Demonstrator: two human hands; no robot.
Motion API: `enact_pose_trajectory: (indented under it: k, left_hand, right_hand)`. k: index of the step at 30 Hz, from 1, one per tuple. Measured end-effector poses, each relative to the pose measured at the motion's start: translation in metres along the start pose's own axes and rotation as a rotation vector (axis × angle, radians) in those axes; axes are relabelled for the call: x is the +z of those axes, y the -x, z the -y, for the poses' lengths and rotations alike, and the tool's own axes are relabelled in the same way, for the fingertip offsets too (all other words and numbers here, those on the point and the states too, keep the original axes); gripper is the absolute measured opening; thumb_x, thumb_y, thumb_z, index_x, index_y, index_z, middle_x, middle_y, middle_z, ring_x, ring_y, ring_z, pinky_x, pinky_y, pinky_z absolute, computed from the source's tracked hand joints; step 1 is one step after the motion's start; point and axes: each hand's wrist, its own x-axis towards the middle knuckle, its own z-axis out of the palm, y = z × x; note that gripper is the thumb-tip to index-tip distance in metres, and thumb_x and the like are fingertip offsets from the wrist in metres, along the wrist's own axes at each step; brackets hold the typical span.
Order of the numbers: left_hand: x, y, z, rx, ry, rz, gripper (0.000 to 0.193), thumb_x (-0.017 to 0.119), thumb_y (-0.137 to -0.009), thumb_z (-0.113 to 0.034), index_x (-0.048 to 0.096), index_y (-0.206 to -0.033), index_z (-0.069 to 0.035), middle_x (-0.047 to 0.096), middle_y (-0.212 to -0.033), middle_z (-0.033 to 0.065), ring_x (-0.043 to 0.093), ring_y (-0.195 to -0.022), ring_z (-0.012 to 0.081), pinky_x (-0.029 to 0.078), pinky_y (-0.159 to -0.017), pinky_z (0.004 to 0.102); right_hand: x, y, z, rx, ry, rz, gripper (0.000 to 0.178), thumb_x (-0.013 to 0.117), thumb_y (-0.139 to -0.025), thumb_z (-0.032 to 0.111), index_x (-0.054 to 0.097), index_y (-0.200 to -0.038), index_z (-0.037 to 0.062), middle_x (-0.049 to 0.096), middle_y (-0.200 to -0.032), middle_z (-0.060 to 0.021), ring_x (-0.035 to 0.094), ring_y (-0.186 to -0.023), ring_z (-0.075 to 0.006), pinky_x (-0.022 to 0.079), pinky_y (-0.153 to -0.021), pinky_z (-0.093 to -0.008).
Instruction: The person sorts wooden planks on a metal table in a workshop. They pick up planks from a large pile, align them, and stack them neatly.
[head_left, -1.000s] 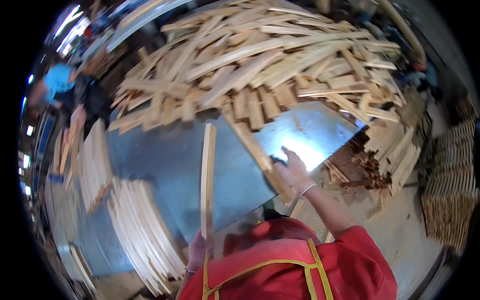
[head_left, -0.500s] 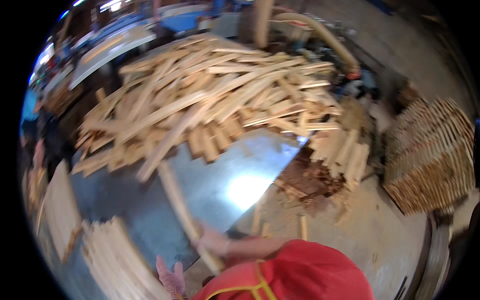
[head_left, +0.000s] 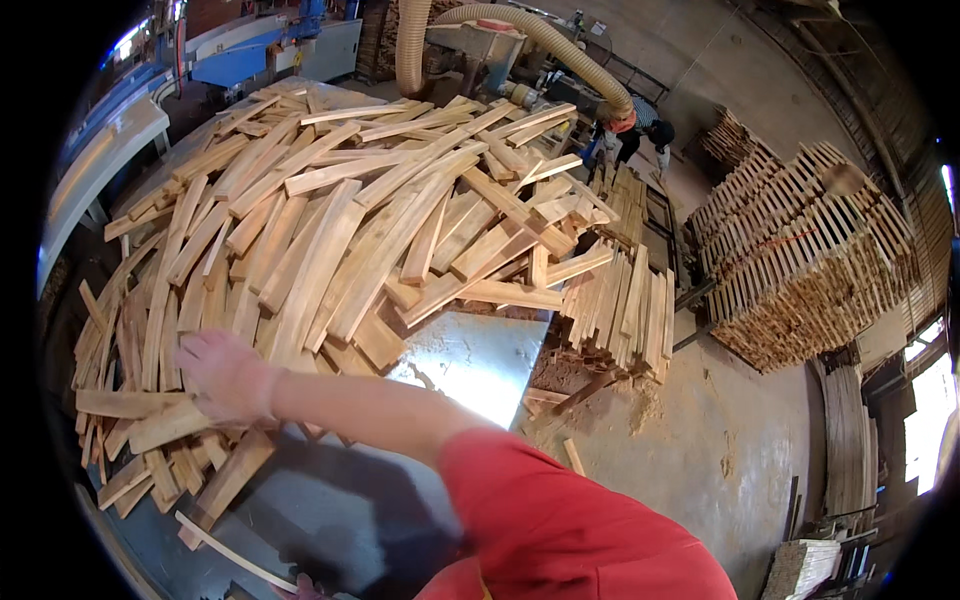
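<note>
Since half a second ago, the right hand (head_left: pixel 225 378) has swung from the lower middle to the left of the frame, onto the pile (head_left: pixel 400 240). One slat (head_left: pixel 165 426) lies just below its fingers, whose hold is too blurred to make out; at the bottom edge, the cropped left hand (head_left: pixel 304 588) meets a strip's (head_left: pixel 228 551) end, its grip equally unclear.

One head-worn fisheye view looks down and forward over the board pile (head_left: pixel 325 235) from close above.
</note>
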Motion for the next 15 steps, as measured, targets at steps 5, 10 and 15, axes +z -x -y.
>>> enact_pose_trajectory:
  k: [5, 10, 15]
  left_hand:
    - [0.155, 0.035, -0.115, -0.081, -0.433, -0.390, 0.080, 0.073, -0.094, -0.022, 0.036, -0.162, -0.001, 0.058, -0.144, 0.0284, 0.059, -0.124, 0.0386, 0.047, -0.110, 0.0527]
    - [0.086, 0.004, -0.075, -0.149, -0.361, -0.369, 0.071, 0.071, -0.096, -0.021, 0.044, -0.160, -0.005, 0.065, -0.136, 0.0236, 0.064, -0.121, 0.0363, 0.052, -0.101, 0.0519]
    - [0.080, -0.043, -0.061, -0.119, -0.026, -0.272, 0.059, 0.067, -0.090, -0.013, 0.050, -0.146, -0.006, 0.060, -0.104, 0.0061, 0.060, -0.082, 0.0189, 0.052, -0.069, 0.0339]
  right_hand:
    - [0.025, -0.059, -0.078, 0.175, 0.292, 0.373, 0.083, 0.076, -0.079, 0.054, 0.059, -0.143, 0.0036, 0.062, -0.135, -0.0148, 0.055, -0.131, -0.0324, 0.037, -0.114, -0.0499]
    - [0.045, 0.000, -0.053, 0.050, 0.396, 0.364, 0.082, 0.075, -0.079, 0.062, 0.064, -0.141, 0.0110, 0.067, -0.133, -0.0098, 0.059, -0.127, -0.0280, 0.038, -0.110, -0.0456]
    - [0.024, 0.030, -0.025, -0.020, 0.477, 0.860, 0.065, 0.074, -0.079, 0.065, 0.077, -0.125, 0.0191, 0.075, -0.112, -0.0008, 0.064, -0.114, -0.0218, 0.039, -0.096, -0.0424]
